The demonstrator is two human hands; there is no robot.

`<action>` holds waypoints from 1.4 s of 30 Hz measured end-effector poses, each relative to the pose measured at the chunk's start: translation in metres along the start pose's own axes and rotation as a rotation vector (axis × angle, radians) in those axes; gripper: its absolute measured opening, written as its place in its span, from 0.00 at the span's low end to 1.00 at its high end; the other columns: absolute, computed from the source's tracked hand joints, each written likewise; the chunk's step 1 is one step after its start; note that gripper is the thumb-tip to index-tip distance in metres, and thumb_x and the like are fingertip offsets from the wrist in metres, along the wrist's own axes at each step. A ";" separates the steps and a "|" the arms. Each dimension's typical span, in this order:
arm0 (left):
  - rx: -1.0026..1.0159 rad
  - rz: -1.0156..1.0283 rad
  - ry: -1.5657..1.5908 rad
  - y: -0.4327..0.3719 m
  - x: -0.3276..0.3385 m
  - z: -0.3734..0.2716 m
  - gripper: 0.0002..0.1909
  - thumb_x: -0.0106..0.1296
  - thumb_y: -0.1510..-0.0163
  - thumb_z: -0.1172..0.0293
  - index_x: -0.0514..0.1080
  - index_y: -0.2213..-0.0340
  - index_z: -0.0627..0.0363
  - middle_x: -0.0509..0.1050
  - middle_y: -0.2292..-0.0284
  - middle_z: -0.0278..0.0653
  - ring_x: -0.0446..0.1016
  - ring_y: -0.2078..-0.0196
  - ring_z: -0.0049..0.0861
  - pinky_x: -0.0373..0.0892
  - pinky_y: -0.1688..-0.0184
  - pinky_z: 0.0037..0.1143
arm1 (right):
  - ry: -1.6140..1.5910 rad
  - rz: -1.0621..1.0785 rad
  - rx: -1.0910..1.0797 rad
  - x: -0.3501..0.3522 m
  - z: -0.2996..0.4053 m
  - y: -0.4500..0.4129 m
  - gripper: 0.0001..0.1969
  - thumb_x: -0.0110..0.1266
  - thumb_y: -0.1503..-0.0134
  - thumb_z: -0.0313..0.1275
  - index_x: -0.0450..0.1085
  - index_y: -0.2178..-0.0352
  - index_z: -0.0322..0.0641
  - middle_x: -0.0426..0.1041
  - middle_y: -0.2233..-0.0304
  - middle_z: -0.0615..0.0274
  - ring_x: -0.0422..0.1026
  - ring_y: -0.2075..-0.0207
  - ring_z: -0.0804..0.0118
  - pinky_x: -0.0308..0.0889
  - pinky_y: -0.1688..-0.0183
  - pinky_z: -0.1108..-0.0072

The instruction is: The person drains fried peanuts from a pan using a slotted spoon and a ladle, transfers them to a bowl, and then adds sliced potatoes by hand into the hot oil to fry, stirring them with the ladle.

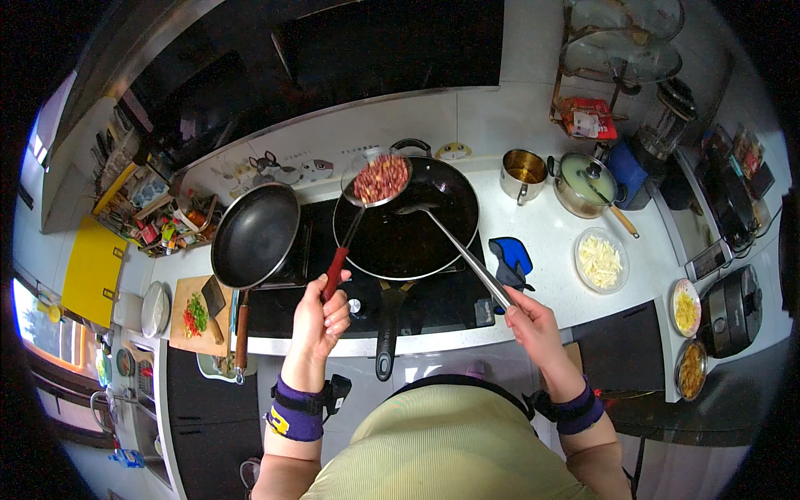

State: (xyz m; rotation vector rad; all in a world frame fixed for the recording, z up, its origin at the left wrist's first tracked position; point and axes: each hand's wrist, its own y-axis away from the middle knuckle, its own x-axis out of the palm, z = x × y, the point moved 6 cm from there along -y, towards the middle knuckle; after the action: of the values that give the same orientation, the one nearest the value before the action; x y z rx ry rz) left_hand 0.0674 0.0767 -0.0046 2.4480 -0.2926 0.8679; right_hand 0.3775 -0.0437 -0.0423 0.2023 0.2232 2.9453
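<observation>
My left hand (322, 307) grips the red handle of a mesh strainer (337, 275). Its basket, filled with reddish-brown diced pieces (382, 177) that look like meat, is over the upper left part of a large black wok (409, 244). In my right hand (531, 319) is the steel handle of a ladle or spatula (465, 253), whose head is over the wok near the strainer; its exact shape is hard to tell. The wok sits on a black glass cooktop (362, 322), and dark liquid seems to lie in its bottom.
Left of the wok are a frying pan (255, 236) and a cutting board (181, 294) with a cleaver (214, 297) and chopped red and green pieces. To the right are a steel pot (524, 176), a lidded pot (584, 184), a blue mitt (514, 256) and a bowl of pale strips (601, 260).
</observation>
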 end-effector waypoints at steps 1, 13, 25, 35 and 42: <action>-0.029 -0.022 0.002 0.000 -0.004 0.005 0.17 0.34 0.38 0.59 0.65 0.59 0.60 0.49 0.89 0.23 0.46 0.90 0.11 0.43 0.92 0.15 | 0.001 0.001 -0.002 0.000 -0.001 0.000 0.21 0.46 0.41 0.28 0.61 0.46 0.35 0.66 0.76 0.72 0.57 0.80 0.87 0.53 0.80 0.91; -0.005 0.028 -0.036 0.009 0.000 -0.002 0.18 0.34 0.38 0.58 0.64 0.58 0.59 0.49 0.90 0.23 0.45 0.91 0.11 0.43 0.92 0.15 | 0.090 -0.059 -0.071 -0.004 -0.006 -0.016 0.20 0.49 0.43 0.25 0.62 0.49 0.30 0.71 0.67 0.69 0.64 0.69 0.83 0.61 0.67 0.88; 0.018 0.076 0.009 0.012 0.006 -0.022 0.18 0.34 0.38 0.59 0.64 0.56 0.60 0.49 0.90 0.23 0.45 0.91 0.11 0.42 0.92 0.14 | 0.277 -0.099 -0.224 0.008 -0.019 -0.038 0.21 0.51 0.44 0.26 0.62 0.48 0.32 0.74 0.64 0.64 0.68 0.68 0.81 0.64 0.66 0.86; -0.050 0.002 -0.149 0.020 -0.004 -0.015 0.18 0.32 0.38 0.59 0.64 0.57 0.60 0.49 0.89 0.23 0.45 0.90 0.11 0.43 0.92 0.15 | 0.212 -0.095 -0.179 0.023 -0.028 -0.049 0.22 0.51 0.44 0.26 0.61 0.48 0.30 0.73 0.58 0.60 0.70 0.61 0.77 0.64 0.58 0.85; -0.002 0.050 -0.106 0.029 0.012 -0.020 0.19 0.32 0.38 0.58 0.64 0.57 0.60 0.49 0.90 0.23 0.45 0.91 0.11 0.44 0.92 0.14 | -0.003 0.053 -0.042 0.032 -0.033 -0.051 0.24 0.51 0.43 0.25 0.57 0.45 0.31 0.71 0.58 0.61 0.70 0.61 0.77 0.65 0.58 0.84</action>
State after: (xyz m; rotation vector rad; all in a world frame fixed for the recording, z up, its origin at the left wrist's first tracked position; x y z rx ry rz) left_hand 0.0554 0.0626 0.0275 2.4987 -0.3935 0.7597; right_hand 0.3498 0.0075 -0.0790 0.2097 0.1580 2.9994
